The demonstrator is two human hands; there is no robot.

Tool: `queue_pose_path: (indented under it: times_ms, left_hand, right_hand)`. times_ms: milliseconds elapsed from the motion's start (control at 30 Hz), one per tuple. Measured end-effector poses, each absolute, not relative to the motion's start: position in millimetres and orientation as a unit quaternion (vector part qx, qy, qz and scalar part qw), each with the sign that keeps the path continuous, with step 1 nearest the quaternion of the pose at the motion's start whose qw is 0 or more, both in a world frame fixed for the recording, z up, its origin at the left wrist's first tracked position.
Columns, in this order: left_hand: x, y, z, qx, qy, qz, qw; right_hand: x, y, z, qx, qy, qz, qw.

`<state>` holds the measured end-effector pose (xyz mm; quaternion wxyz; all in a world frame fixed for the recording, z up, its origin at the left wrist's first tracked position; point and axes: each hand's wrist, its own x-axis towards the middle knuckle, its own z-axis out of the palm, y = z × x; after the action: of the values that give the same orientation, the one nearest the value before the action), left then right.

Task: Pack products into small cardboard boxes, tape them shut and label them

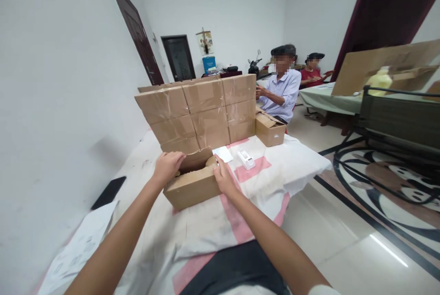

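Note:
A brown cardboard box (pixel 194 189) sits on the cloth-covered table (pixel 268 185) in front of me, its top open. My left hand (pixel 168 165) has its fingers bent over the box's left end, by the raised back flap. At the right end, my right hand (pixel 222 175) grips the box wall, thumb up along the edge. What lies inside is mostly in shadow; a bit of brown card shows near my right fingers. Just beyond that hand are a white paper (pixel 223 153) and a small white device (pixel 246 159).
A stack of taped cardboard boxes (pixel 208 111) stands behind the open box. To its right is another box (pixel 270 129), with a seated person (pixel 283 88) beyond. A black flat object (pixel 109 192) and printed sheets (pixel 80 247) lie along the left wall.

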<state>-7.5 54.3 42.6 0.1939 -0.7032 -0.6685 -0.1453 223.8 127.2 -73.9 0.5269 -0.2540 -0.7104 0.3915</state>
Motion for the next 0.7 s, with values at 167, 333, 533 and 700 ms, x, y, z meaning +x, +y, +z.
queue_pose_path:
  times_ms: [167,333,533,700]
  left_hand:
    - [-4.3,55.0,47.8,-0.689,-0.691,-0.172,0.135]
    - [-4.6,52.5,57.4,-0.696,-0.690,-0.186,0.076]
    - [8.8,35.9,55.6,-0.720,-0.663,-0.204,0.033]
    - [21.9,18.5,41.9,-0.736,-0.651,-0.181,0.041]
  right_hand:
    - [224.3,124.6,-71.4,-0.259,-0.705,0.397,0.528]
    - [225.8,121.3,-68.5,-0.259,-0.701,0.402,0.529]
    - [227.7,120.5,-68.7,-0.252,-0.700,0.409,0.528]
    - [227.5,119.6,-68.4,-0.237,-0.693,0.426,0.531]
